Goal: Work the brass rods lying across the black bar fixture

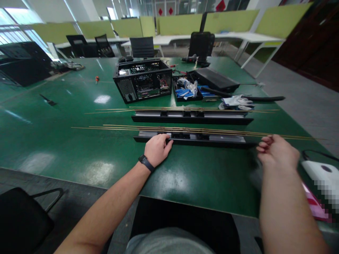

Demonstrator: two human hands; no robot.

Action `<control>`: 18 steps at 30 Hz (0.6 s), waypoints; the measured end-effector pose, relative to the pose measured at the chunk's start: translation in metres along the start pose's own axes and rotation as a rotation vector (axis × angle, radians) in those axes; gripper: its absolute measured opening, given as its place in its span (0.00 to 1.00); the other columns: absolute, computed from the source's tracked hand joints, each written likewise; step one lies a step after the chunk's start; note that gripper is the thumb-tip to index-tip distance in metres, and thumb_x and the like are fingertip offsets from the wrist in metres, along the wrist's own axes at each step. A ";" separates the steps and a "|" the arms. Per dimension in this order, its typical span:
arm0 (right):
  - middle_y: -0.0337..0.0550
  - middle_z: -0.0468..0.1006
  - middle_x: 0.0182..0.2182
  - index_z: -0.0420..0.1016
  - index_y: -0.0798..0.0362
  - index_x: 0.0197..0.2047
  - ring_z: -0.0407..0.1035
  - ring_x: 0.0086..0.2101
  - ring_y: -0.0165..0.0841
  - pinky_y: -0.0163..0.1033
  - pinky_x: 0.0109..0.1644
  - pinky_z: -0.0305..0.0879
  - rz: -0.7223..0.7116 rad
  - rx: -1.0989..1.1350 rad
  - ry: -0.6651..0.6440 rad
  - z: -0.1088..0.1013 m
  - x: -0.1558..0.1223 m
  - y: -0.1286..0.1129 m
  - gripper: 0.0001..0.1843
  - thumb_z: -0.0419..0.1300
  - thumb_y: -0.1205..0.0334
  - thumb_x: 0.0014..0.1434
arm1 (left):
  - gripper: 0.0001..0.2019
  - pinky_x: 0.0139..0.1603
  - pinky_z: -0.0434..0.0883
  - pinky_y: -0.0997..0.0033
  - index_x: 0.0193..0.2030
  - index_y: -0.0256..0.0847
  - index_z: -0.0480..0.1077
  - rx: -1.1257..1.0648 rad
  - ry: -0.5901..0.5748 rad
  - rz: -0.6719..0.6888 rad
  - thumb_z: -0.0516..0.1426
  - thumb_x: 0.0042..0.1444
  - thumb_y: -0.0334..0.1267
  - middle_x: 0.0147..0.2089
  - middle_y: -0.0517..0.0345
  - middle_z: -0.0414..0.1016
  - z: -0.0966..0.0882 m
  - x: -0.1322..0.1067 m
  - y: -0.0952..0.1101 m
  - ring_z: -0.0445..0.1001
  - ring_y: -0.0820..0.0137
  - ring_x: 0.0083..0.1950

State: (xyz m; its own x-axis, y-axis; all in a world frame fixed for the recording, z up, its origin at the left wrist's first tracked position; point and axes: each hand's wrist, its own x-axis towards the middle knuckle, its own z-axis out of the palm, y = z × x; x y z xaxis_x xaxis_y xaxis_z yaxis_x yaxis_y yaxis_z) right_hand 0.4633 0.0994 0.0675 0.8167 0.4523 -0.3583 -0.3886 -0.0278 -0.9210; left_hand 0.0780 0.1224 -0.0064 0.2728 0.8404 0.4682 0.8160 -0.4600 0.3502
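Observation:
Two long black rails lie across the green table (53, 141), the near rail (196, 138) and the far rail (190, 117). Thin brass rods (119, 127) rest along the near rail, and more brass rods (159, 109) lie on the far one. My left hand (156, 149), with a black wristband, rests curled against the left end of the near rail. At the rail's right end my right hand (277, 152) has its fingers curled together by the tips of the rods; whether it grips them is unclear.
An open black computer case (143, 79) stands behind the rails, with a black tray of blue-white gloves (189, 90) and a flat black box (217, 80) to its right. White gloves (237, 102) lie nearby. A white device (320, 173) sits at the right edge. Office chairs and desks are beyond.

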 end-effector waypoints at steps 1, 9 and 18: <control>0.34 0.67 0.24 0.65 0.52 0.30 0.58 0.18 0.20 0.28 0.16 0.49 -0.009 0.001 0.016 -0.002 0.003 -0.001 0.17 0.53 0.77 0.71 | 0.06 0.44 0.74 0.65 0.49 0.43 0.78 0.000 0.000 0.000 0.62 0.72 0.42 0.32 0.60 0.77 0.000 0.000 0.000 0.79 0.64 0.38; 0.35 0.70 0.25 0.68 0.53 0.31 0.58 0.18 0.21 0.28 0.16 0.50 -0.010 -0.025 0.040 -0.003 -0.001 -0.002 0.15 0.55 0.76 0.71 | 0.07 0.44 0.74 0.65 0.49 0.44 0.78 0.000 0.006 -0.003 0.61 0.72 0.43 0.32 0.60 0.77 0.000 0.000 0.000 0.79 0.64 0.38; 0.38 0.73 0.24 0.72 0.56 0.36 0.55 0.14 0.21 0.27 0.13 0.47 0.108 -0.132 -0.255 0.009 -0.029 0.005 0.10 0.58 0.72 0.72 | 0.07 0.44 0.74 0.64 0.49 0.43 0.78 0.004 0.002 -0.006 0.62 0.72 0.43 0.32 0.60 0.77 0.001 0.000 0.000 0.79 0.64 0.37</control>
State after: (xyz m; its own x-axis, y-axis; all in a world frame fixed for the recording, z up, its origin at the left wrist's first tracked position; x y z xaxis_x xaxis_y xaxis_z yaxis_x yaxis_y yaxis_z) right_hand 0.4336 0.0945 0.0753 0.6340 0.6490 -0.4205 -0.3947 -0.1960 -0.8976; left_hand 0.0784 0.1234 -0.0074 0.2670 0.8426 0.4677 0.8197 -0.4538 0.3495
